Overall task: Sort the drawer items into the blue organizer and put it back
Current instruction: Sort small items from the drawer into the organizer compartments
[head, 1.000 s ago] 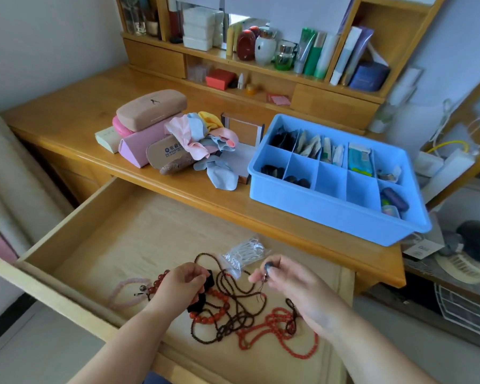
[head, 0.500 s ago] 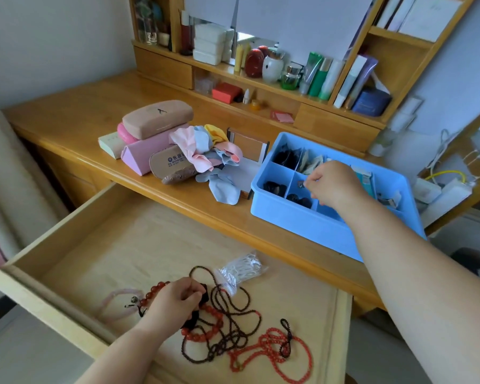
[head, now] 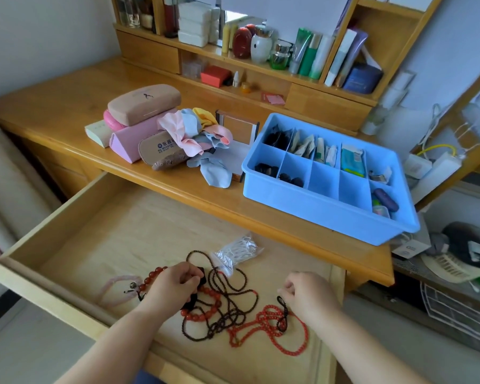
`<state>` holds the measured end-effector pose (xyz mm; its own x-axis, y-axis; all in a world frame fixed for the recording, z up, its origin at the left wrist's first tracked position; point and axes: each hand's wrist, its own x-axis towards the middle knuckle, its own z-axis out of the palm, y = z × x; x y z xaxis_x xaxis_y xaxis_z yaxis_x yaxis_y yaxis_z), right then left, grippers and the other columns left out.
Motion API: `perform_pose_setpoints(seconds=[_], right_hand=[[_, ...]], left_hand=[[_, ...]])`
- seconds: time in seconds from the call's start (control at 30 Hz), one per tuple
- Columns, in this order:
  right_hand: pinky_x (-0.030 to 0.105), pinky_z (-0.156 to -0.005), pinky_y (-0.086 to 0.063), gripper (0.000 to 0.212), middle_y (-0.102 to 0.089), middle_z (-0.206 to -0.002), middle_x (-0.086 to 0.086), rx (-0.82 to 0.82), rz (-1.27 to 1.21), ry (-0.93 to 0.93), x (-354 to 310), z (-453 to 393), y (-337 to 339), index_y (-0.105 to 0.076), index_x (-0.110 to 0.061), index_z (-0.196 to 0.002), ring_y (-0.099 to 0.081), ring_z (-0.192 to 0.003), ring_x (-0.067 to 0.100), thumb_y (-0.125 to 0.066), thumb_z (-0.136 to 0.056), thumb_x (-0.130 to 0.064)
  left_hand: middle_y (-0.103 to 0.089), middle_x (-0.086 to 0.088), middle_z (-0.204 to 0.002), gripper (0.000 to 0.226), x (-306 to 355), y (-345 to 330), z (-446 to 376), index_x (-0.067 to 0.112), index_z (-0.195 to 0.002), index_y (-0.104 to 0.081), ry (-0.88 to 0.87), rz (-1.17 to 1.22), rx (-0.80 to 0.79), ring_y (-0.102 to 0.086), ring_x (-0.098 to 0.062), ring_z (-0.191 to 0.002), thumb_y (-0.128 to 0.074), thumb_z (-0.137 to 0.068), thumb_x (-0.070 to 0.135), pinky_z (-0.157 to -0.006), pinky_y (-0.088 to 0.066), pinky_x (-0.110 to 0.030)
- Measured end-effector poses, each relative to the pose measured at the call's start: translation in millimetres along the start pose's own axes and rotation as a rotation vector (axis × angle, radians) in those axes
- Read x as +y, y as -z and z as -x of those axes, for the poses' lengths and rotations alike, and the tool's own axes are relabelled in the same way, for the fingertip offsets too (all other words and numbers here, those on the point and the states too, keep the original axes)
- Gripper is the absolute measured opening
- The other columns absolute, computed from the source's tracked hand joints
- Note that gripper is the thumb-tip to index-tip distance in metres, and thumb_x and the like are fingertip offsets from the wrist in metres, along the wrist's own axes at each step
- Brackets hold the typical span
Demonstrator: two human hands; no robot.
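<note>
Left grip: your left hand (head: 178, 284) lies in the open drawer (head: 75, 217), fingers curled down on the tangle of beads; it holds a small black piece together with the big red bead bracelet (head: 203, 309).
Right grip: your right hand (head: 308, 296) is low at the drawer's right side, fingers curled, its fingertips (head: 284, 288) just above the black knotted cord (head: 283, 311); whether they pinch anything you cannot tell.
Between the grips: the dark brown bead string (head: 227, 300) loops across the drawer floor, and the coral bead necklace (head: 272, 328) lies under your right wrist.
Just beyond: a clear plastic bag (head: 237, 252) sits behind the beads; a pale pink bracelet (head: 114, 286) lies left of your left hand.
Blue organizer (head: 316, 212): on the bench, well apart from both hands, up and right, several compartments already filled.
Bench, left: glasses cases (head: 142, 103) and a heap of cloths (head: 203, 139).
</note>
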<state>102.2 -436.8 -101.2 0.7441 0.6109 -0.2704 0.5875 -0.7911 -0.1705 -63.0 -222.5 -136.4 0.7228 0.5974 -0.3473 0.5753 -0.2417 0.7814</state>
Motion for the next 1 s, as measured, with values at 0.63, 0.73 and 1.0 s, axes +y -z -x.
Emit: perform_pose_setpoints(seconds=[0.63,0.73,1.0], right_hand=[[0.014,-0.045,-0.044,0.021,-0.069,-0.062,-0.008,0.453,-0.944,0.167,-51.5,-39.1,162.6,-0.066,-0.021,-0.068,-0.055,-0.046,0.0,-0.063,-0.087,-0.029],[0.018,-0.046,-0.046,0.024,-0.066,-0.056,-0.009,0.489,-0.804,0.114,-67.2,-74.6,187.4,-0.065,-0.019,-0.067,-0.052,-0.043,0.001,-0.062,-0.089,-0.029],[0.028,-0.069,-0.052,0.013,-0.069,-0.084,-0.004,0.511,-0.673,0.14,-64.9,-93.9,163.9,-0.068,-0.023,-0.096,-0.064,-0.079,0.013,-0.058,-0.091,-0.03]], left_hand=[[-0.069,-0.01,-0.075,0.016,-1.0,-1.6,-0.7,0.029,-0.083,-0.064,-0.002,-0.002,-0.028,-0.055,-0.013,-0.057,-0.057,-0.09,0.017,-0.057,-0.047,-0.029],[-0.07,-0.009,-0.076,0.015,-1.1,-1.4,-0.5,0.03,-0.083,-0.063,0.002,-0.009,-0.027,-0.056,-0.013,-0.058,-0.056,-0.089,0.018,-0.057,-0.048,-0.029],[-0.069,-0.008,-0.076,0.016,-3.6,-1.6,-1.6,0.033,-0.082,-0.062,-0.008,-0.018,-0.005,-0.056,-0.013,-0.058,-0.056,-0.09,0.02,-0.057,-0.049,-0.03]])
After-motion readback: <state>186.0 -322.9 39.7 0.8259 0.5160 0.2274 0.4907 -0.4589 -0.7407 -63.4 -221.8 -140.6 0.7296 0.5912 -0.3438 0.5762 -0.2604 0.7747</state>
